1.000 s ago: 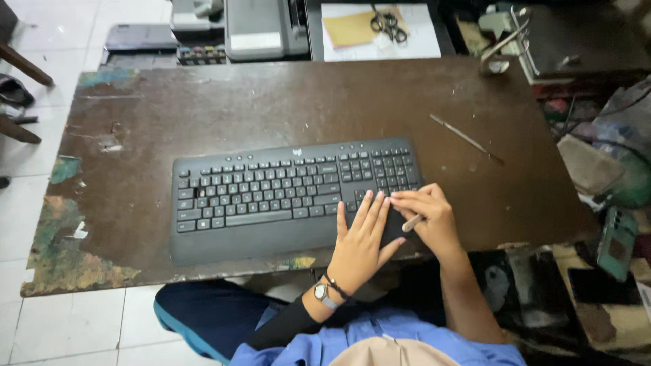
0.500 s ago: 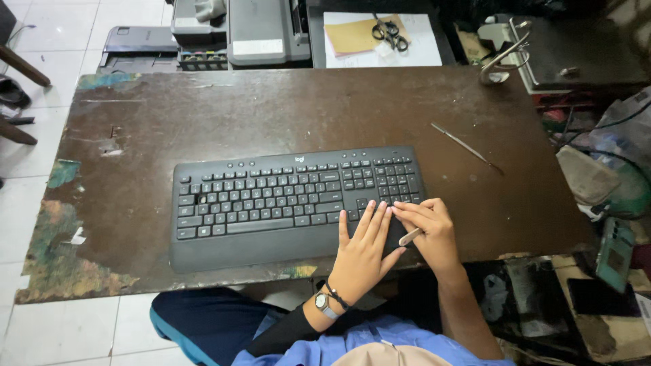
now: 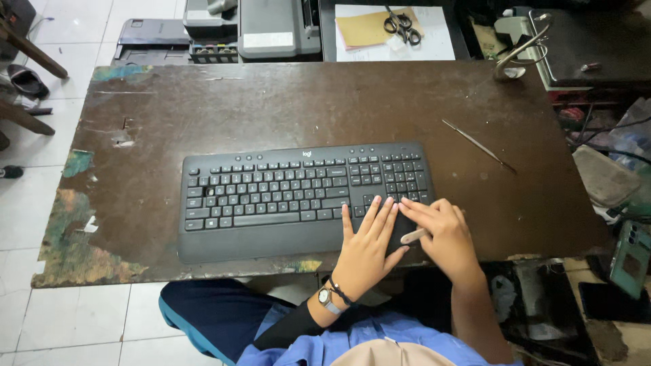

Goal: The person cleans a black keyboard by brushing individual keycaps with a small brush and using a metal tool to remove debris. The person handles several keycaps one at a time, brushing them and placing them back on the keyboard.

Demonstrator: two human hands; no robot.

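While the black keyboard (image 3: pixel 302 196) lies where it lay a second ago on the worn brown table (image 3: pixel 271 102), both hands are now set lower, at its front right corner. The left hand (image 3: pixel 365 247) is laid flat, fingers pressed together; a small pale tool (image 3: pixel 413 236) is pinched in the right hand (image 3: pixel 444 237). A thin metal rod (image 3: pixel 479 146) lies well apart, and scissors (image 3: pixel 401 24) rest beyond; nothing blocks the keys.

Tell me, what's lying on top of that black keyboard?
Both hands rest on the keyboard at its right end: the left hand lies flat, the right hand holds a small pale tool. The keys beneath them are hidden.
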